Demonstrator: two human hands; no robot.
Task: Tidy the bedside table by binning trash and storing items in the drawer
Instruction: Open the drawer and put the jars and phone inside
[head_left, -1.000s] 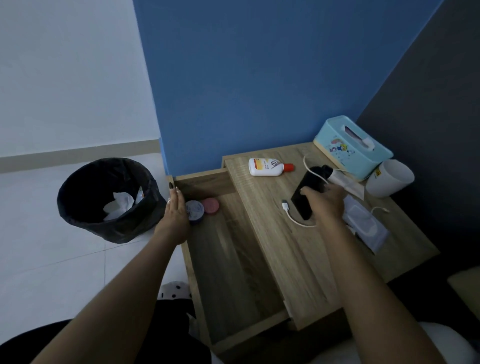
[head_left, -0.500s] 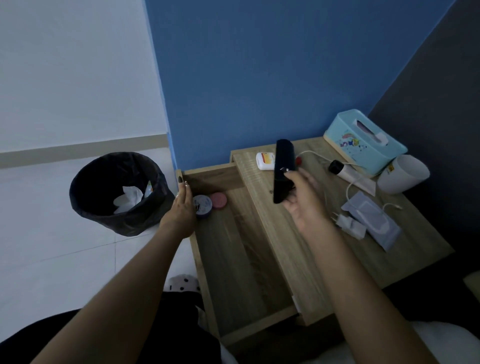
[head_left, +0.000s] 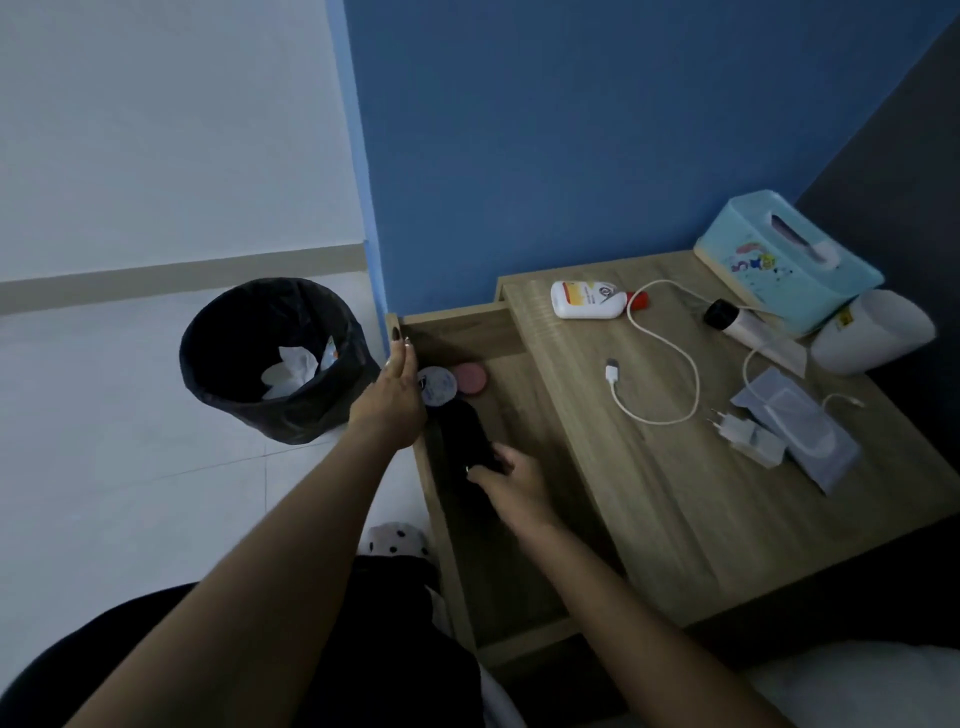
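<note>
The right hand (head_left: 511, 480) has come down off the tabletop and into the open wooden drawer (head_left: 524, 603); half a second ago it held the slim black rectangular device (head_left: 465, 439) upright above the tabletop edge. Its fingers (head_left: 480, 472) now curl closed around the near end of that device, which lies low in the drawer along its left wall; whether it rests on the drawer floor cannot be told. The left hand (head_left: 392, 402) stays where it was on the drawer's left rim, fingers straight and loosely together, gripping nothing.

In the drawer, just beyond the black device, sit a round white-and-blue tin (head_left: 437, 385) and a round pink lid-like disc (head_left: 469, 379), touching each other near the back corner.

On the light wooden tabletop (head_left: 675, 519) lie a white bottle with a red cap (head_left: 589, 300) on its side, a looped white charging cable (head_left: 662, 358), a white plug adapter (head_left: 737, 431), a flat pale-blue packet (head_left: 797, 436), a white tube with a black cap (head_left: 743, 323), a pale-blue tissue box (head_left: 784, 260) and a white cup (head_left: 872, 332) on its side.

On the floor to the left, the black-lined round bin (head_left: 223, 384) holds crumpled white tissue (head_left: 291, 369).
</note>
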